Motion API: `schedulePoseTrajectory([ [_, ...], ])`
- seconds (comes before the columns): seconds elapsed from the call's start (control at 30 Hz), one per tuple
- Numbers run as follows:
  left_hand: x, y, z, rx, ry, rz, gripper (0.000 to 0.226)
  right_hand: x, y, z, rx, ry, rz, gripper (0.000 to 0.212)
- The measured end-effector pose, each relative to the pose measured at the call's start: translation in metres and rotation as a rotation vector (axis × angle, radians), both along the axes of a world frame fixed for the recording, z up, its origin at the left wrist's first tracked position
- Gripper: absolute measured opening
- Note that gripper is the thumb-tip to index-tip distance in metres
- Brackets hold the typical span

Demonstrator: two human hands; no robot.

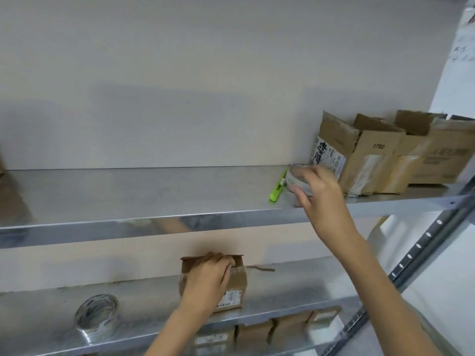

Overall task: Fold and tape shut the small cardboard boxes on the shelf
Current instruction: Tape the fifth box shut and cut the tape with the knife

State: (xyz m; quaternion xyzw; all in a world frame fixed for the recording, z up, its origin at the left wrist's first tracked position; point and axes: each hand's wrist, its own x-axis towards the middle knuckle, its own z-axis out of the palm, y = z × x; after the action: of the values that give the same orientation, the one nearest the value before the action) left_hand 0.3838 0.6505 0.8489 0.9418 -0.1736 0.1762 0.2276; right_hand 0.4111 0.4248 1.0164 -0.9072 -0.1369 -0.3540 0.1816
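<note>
A small cardboard box (235,291) stands on the lower metal shelf (51,299), with a printed label on its front. My left hand (208,278) rests on its top and front, fingers curled over the folded flaps. On the upper shelf (128,196), my right hand (317,191) grips a roll of clear tape (295,176) from above. A green utility knife (278,187) lies just left of that roll. Several open cardboard boxes (372,155) stand at the right end of the upper shelf.
A second roll of clear tape (97,317) stands on edge on the lower shelf at the left. More small boxes (270,332) sit on the shelf below. A perforated steel upright (416,250) runs diagonally at the right. A brown strip (262,269) lies behind the box.
</note>
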Motion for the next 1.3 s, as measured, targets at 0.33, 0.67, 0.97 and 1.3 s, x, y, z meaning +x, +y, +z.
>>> schedulePoseTrajectory([
  [0.33,-0.003,-0.003,0.0,-0.073,0.045,-0.021,0.018,0.019,-0.007,0.001,0.088,0.062,0.086,0.033],
  [0.67,-0.009,0.007,0.007,-0.205,0.131,-0.01,0.019,-0.044,0.024,0.023,0.411,-0.266,0.197,0.02],
  [0.97,-0.019,0.035,-0.004,-0.866,0.445,0.049,0.019,-0.108,0.099,-0.128,0.545,0.628,0.314,0.033],
  [1.3,-0.029,0.025,0.007,-0.869,0.447,-0.045,0.021,-0.074,0.099,-0.149,0.57,0.78,0.336,0.033],
])
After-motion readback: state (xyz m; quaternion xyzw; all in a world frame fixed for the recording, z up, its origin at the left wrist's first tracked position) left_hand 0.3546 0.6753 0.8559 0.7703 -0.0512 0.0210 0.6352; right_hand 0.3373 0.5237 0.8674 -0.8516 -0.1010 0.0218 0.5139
